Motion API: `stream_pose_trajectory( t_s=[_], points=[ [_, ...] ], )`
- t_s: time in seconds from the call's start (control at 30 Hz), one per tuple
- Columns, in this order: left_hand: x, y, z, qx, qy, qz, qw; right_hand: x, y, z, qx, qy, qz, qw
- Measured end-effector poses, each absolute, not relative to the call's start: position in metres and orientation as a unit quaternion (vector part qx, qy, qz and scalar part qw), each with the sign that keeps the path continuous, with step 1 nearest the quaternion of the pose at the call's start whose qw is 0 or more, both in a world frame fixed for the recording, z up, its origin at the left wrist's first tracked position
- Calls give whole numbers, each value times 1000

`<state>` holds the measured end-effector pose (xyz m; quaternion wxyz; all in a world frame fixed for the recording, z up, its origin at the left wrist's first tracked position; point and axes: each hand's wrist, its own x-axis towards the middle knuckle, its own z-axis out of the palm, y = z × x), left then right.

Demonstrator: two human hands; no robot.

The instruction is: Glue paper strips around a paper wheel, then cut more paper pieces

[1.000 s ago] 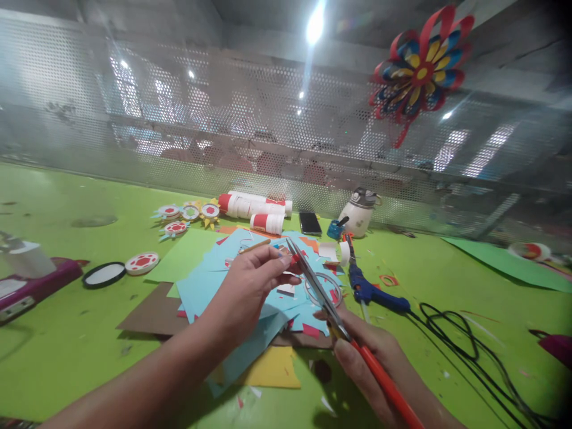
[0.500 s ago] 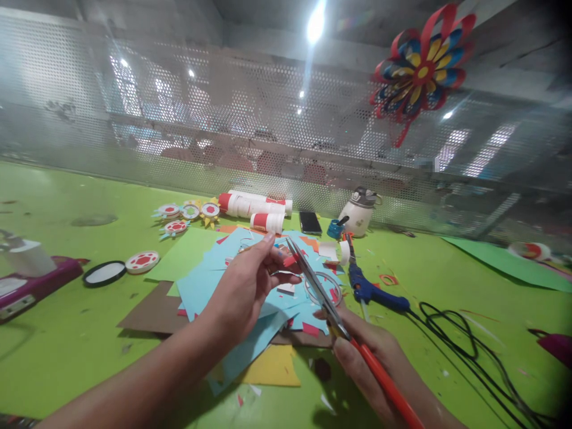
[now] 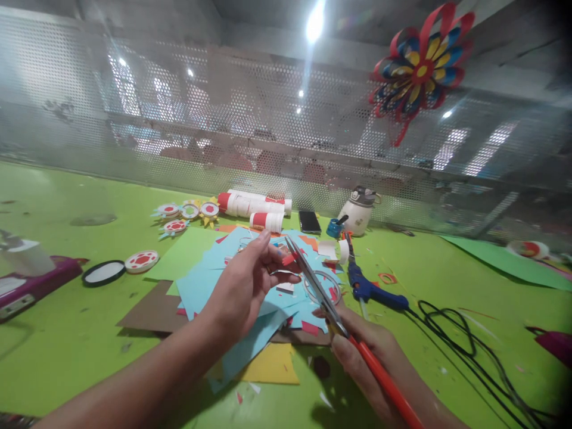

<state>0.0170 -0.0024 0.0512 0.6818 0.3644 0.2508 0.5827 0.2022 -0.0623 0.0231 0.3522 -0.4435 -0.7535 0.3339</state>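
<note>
Between its thumb and fingers my left hand (image 3: pixel 250 277) pinches a small piece of red paper (image 3: pixel 288 260). My right hand (image 3: pixel 361 345) is wrapped round the red handles of a pair of scissors (image 3: pixel 322 295), whose blades point up and away, right beside the red piece. Whether the blades touch the paper I cannot tell. Below both hands lies a pile of light blue paper (image 3: pixel 201 280) strewn with red scraps (image 3: pixel 309 327). A roll of clear tape (image 3: pixel 328 287) rests on the pile, partly covered by the blades.
A blue glue gun (image 3: pixel 379 296) and its black cable (image 3: pixel 465 345) lie to the right. Behind the pile are paper cups (image 3: pixel 266 222), a phone (image 3: pixel 309 222) and a white jug (image 3: pixel 356 214). Sun-shaped cup pieces (image 3: pixel 209 210) and a purple power strip (image 3: pixel 44 283) are leftward.
Hardly anything differs. The whole view has shifted very slightly, while both hands keep their hold on the red paper and the scissors.
</note>
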Motion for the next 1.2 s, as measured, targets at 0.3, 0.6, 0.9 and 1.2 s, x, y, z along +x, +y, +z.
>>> stream_pose_trajectory(
  t_s=[0.3,0.6,0.9,1.2],
  points=[
    [16,0,46,380,242,597,664,202,-62,24,-439,-750,352,348],
    [15,2,41,416,263,593,637,203,-62,26,-447,-747,352,343],
    [14,2,43,468,310,548,620,204,-60,24,-442,-759,338,338],
    [10,7,44,481,322,554,599,207,-58,29,-484,-753,295,335]
  ],
)
